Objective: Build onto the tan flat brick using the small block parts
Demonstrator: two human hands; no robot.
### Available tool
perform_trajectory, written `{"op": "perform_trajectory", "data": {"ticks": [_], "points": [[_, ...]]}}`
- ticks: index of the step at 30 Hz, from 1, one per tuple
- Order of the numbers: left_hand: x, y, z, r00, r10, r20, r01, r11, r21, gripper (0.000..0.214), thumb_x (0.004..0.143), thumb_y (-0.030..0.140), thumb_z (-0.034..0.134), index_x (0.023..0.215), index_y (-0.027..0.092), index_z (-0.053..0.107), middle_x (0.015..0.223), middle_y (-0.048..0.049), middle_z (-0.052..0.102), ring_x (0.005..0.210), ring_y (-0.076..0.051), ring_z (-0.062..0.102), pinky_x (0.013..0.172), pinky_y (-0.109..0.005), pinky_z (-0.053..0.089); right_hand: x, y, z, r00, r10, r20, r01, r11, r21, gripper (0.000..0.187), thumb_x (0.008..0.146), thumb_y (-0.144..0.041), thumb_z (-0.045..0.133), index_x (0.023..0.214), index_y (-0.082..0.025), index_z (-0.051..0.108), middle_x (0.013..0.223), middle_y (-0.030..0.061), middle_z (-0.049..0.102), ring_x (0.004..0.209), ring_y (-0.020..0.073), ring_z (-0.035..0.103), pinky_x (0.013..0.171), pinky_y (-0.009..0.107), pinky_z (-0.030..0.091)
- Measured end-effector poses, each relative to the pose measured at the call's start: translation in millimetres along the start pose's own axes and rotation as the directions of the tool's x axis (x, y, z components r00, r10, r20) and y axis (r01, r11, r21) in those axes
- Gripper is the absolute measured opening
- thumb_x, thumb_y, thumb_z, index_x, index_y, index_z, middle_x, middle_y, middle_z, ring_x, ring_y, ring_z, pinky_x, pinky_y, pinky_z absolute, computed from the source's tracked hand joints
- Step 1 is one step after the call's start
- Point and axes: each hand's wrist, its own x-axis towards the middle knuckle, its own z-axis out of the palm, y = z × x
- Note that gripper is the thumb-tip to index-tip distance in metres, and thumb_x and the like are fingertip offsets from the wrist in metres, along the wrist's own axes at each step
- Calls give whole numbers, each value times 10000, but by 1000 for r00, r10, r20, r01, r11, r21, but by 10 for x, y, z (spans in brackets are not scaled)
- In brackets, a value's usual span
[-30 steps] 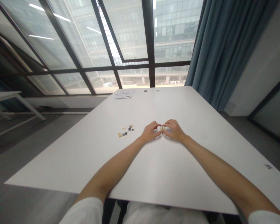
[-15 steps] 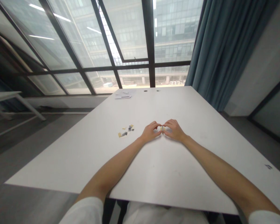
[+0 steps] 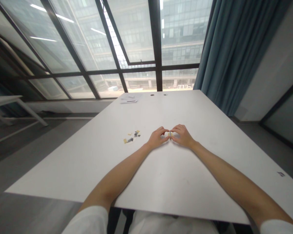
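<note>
Both hands meet in the middle of the white table [image 3: 175, 182]. My left hand [image 3: 157, 137] and my right hand [image 3: 183, 135] pinch a tiny yellow and grey piece [image 3: 170, 134] between their fingertips, just above the tabletop. The fingers of both hands are curled closed around it. To the left of my left hand lies a small scatter of yellow and grey pieces [image 3: 132, 136] on the table.
A sheet of paper with a dark pen [image 3: 129, 100] lies near the table's far edge, next to two small round holes [image 3: 158, 95]. A small dark item [image 3: 280, 174] sits at the right edge. Large windows and a blue curtain [image 3: 231, 52] stand behind.
</note>
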Motion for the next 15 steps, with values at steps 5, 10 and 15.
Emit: {"op": "perform_trajectory", "data": {"ticks": [5, 10, 15], "points": [[5, -29, 7, 999, -30, -14, 30, 1000, 11, 232, 921, 361, 640, 1092, 215, 697, 839, -10, 572, 773, -144, 563, 732, -270, 459, -18, 78, -14, 998, 60, -15, -60, 998, -8, 195, 838, -300, 715, 1020, -233, 693, 984, 64, 694, 970, 245, 603, 914, 420, 410], [0, -58, 11, 996, -67, -55, 69, 997, 23, 210, 965, 307, 554, 1082, 211, 700, 835, -5, 570, 753, -133, 557, 733, -268, 454, -67, 278, -75, 991, 131, -41, -132, 991, -17, 183, 814, -284, 721, 984, -219, 701, 975, 65, 702, 954, 244, 607, 897, 409, 415], [5, -53, 5, 993, -83, -78, 86, 996, 32, 218, 972, 260, 510, 1072, 203, 695, 829, -8, 571, 751, -131, 561, 730, -262, 450, -123, 474, -130, 982, 168, 90, -173, 984, 47, 150, 794, -284, 705, 922, -207, 721, 884, 48, 712, 867, 217, 621, 841, 370, 447]]}}
